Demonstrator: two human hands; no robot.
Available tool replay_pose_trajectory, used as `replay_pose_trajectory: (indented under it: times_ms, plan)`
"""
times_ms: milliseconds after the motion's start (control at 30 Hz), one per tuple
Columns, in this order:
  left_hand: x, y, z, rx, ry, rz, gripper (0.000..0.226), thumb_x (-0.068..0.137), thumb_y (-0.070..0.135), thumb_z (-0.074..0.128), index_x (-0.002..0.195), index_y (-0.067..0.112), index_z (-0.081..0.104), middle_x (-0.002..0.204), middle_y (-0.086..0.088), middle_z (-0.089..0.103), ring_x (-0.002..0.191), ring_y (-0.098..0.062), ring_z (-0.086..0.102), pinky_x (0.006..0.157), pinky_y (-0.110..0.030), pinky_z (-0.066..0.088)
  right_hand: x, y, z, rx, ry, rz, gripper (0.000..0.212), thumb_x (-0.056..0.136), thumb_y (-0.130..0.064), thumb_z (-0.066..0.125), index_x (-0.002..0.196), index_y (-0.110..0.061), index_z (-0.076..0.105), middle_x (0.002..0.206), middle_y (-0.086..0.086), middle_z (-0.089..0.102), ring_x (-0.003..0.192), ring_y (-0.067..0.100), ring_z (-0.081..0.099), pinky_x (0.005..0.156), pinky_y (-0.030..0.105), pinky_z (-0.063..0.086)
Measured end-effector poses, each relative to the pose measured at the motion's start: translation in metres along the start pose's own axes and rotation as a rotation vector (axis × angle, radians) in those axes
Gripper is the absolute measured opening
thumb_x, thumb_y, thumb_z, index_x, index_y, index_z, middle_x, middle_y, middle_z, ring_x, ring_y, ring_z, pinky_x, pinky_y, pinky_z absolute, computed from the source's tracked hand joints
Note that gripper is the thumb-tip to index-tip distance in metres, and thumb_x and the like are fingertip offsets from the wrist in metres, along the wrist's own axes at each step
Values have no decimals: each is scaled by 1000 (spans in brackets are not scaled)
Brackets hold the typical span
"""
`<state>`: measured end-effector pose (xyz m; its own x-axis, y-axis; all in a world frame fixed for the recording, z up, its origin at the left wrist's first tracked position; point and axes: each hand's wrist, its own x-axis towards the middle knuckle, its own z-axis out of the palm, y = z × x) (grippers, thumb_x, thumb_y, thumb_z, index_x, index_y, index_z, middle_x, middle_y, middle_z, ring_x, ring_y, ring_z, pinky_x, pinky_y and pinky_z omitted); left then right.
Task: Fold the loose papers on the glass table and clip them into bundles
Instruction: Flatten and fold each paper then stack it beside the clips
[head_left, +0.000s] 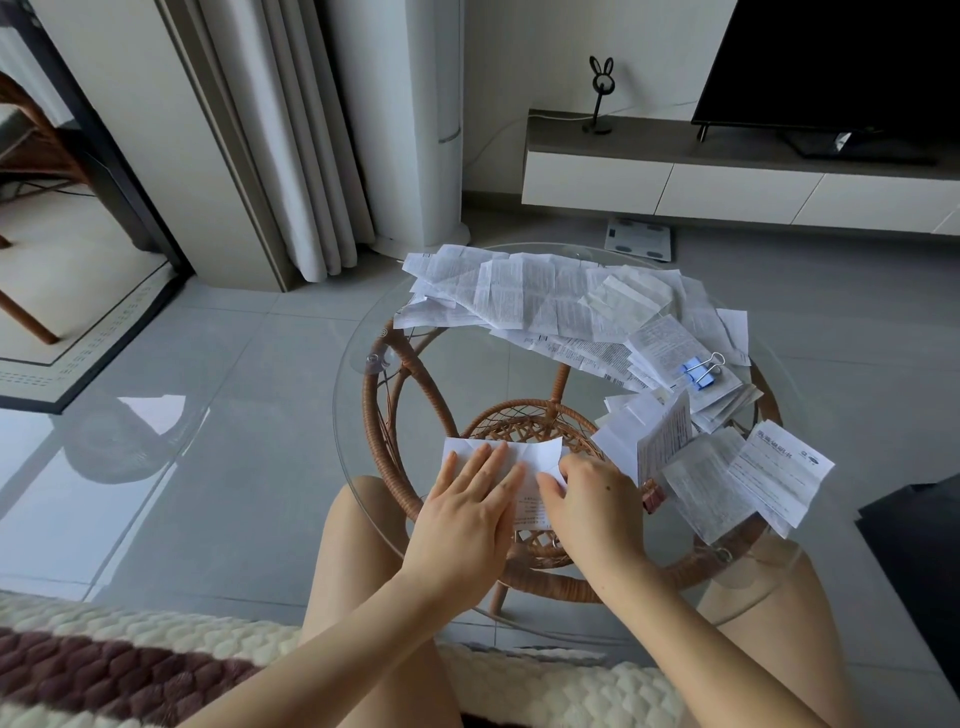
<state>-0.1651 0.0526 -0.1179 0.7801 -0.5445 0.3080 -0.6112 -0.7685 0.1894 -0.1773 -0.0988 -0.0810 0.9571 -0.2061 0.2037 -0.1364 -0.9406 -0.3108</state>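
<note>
Blanket: a cream and maroon knitted blanket (130, 654) lies along the nearest edge, with the person's bare knees just beyond it.
Left hand: the left hand (462, 514) lies flat, fingers (488, 467) straight and released, pressing on the white folded paper sheet (524, 449).
Right hand: the right hand (597, 512) has its fingers curled, pinching the sheet's right edge.
Paper: the sheet rests on the near part of the round glass worktop (348, 395), over the brown rattan base (400, 395).
Right side: several folded printed leaflets (727, 473) lie overlapping, just right of the right hand.
Bundle: farther right, 1 stack of folded papers (670, 353) carries a blue binder clip (698, 375).
Far side: a heap of loose creased printed papers (535, 296) covers the worktop's far part.
Floor: a white bathroom scale (639, 239) sits on grey tiles beyond the worktop.
</note>
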Motion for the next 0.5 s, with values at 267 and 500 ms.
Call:
replay_pose_trajectory:
  times_ms: [267,500]
  plan:
    - [1,-2,1,75,-43,3,47,98,31,28,137,17,51,144,-6,45,137,-24,35,108,-56,24,1,-4,-3,-6,-49,21,33,98,-35,45,106,-9,64,103,4,68,87,15,64,60,14,36]
    - [2,-2,2,84,-87,-29,47,97,32,28,137,17,50,143,-8,47,136,-24,36,110,-52,30,-27,-14,13,42,94,-2,64,73,-32,77,127,-11,51,105,15,66,89,30,66,69,38,54]
